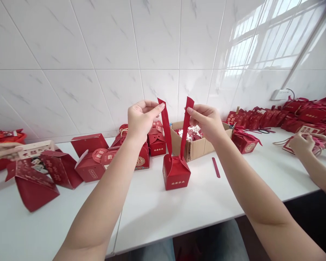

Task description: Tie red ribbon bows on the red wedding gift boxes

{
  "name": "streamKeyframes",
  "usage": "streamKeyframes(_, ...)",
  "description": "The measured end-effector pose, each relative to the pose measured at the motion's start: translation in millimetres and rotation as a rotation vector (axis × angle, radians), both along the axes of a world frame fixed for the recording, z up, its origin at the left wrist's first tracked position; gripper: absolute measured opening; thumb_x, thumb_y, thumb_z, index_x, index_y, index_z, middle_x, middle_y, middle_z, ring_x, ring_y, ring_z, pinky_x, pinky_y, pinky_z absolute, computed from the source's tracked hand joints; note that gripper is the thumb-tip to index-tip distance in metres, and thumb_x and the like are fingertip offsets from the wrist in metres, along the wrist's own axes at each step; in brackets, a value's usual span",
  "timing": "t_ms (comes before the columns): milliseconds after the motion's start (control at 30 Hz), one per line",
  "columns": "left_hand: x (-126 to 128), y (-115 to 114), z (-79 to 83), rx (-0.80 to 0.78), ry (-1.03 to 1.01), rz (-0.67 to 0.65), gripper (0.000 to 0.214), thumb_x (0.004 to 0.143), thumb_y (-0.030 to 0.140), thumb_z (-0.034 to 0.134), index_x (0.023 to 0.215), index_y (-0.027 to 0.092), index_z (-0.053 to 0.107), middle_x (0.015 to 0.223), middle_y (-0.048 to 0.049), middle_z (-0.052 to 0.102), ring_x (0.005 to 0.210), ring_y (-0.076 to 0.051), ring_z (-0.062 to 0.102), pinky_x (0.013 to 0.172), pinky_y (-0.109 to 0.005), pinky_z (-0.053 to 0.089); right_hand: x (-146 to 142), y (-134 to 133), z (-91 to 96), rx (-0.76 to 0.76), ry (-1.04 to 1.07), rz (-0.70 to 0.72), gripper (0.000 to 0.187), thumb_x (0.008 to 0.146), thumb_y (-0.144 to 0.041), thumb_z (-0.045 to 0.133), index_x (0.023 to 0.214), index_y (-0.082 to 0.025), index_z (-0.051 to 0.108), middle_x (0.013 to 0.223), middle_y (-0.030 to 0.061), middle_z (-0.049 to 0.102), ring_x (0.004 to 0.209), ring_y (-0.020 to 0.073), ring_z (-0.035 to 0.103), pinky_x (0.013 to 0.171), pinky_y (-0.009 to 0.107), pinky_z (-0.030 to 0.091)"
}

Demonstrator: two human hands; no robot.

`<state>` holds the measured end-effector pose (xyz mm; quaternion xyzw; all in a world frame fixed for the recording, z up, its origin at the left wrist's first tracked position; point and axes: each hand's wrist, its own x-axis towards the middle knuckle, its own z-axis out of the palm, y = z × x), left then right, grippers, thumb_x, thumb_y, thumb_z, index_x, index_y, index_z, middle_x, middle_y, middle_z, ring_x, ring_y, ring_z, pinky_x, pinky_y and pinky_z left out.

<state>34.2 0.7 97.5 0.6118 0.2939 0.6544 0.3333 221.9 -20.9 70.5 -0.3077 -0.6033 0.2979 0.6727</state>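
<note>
Co-worker's hand point(9, 150), at nine o'clock from the small red box point(176, 177), has its fingers on a pale printed piece point(36, 149); whether that is a loose card or a carton flap is hard to tell. Just beside it, also toward nine o'clock, two slanted red cartons point(35, 192) lean on the white table point(146, 221). Between nine and eleven o'clock sits a cluster of red boxes point(91, 172). At eleven o'clock the left hand point(141, 117) pinches the left ribbon strand point(165, 125) between thumb and fingers. The small red box stands upright, both strands rising from its top. At one o'clock the right hand point(206, 117) pinches the right ribbon strand point(185, 134) likewise, in front of a cardboard box point(203, 148). Toward three o'clock lies a red strip point(216, 168). Between two and three come a gold-marked red box point(244, 140) and a heap of red packages point(312, 114); near three, a second co-worker's hands point(302, 145) handle a pale-and-red box point(289, 145).
</note>
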Motion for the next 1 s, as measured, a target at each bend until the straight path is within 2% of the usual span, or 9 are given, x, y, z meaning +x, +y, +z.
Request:
streamKeyframes(233,-1.1,1.9,2.3,0.086,-0.005,-0.028,0.017,0.064,0.023,0.078,0.067,0.016,0.063,0.065,0.0007,0.062,0.057,-0.007,0.055,0.05,-0.018,0.044,0.4,-7.5,2.3,-0.013,-0.033,-0.017,0.016,0.073,-0.031,0.072,0.075,-0.016,0.069,0.062,-0.0028,0.059,0.05,0.0041,0.049,0.047,0.018,0.042)
streamKeyframes(533,-0.5,-0.4,7.4,0.077,0.011,-0.04,0.015,0.064,0.023,0.078,0.067,0.016,0.064,0.06,0.0014,0.06,0.053,-0.007,0.051,0.05,-0.019,0.042,-3.4,-9.2,-0.1,-0.074,-0.077,-0.057,0.02,0.073,-0.036,0.07,0.076,-0.016,0.068,0.064,-0.001,0.059,0.053,0.0061,0.049,0.051,0.021,0.042)
streamKeyframes(767,-0.8,-0.2,9.8,0.063,0.054,-0.041,0.016,0.064,0.024,0.078,0.068,0.016,0.065,0.062,0.0005,0.062,0.056,-0.008,0.054,0.052,-0.02,0.044,-0.9,-6.8,0.4,-0.054,-0.063,-0.059,0.019,0.075,-0.037,0.068,0.075,-0.018,0.07,0.063,-0.002,0.058,0.051,0.0053,0.045,0.048,0.021,0.037)
streamKeyframes(1000,0.9,-0.4,8.8,0.019,0.092,-0.025,0.019,0.063,0.028,0.079,0.069,0.017,0.065,0.069,-0.0015,0.066,0.062,-0.01,0.058,0.053,-0.02,0.045,-1.4,-3.7,1.9,-0.047,-0.012,-0.023,0.02,0.074,-0.038,0.069,0.071,-0.019,0.068,0.066,-0.0013,0.062,0.052,0.006,0.049,0.048,0.021,0.038)
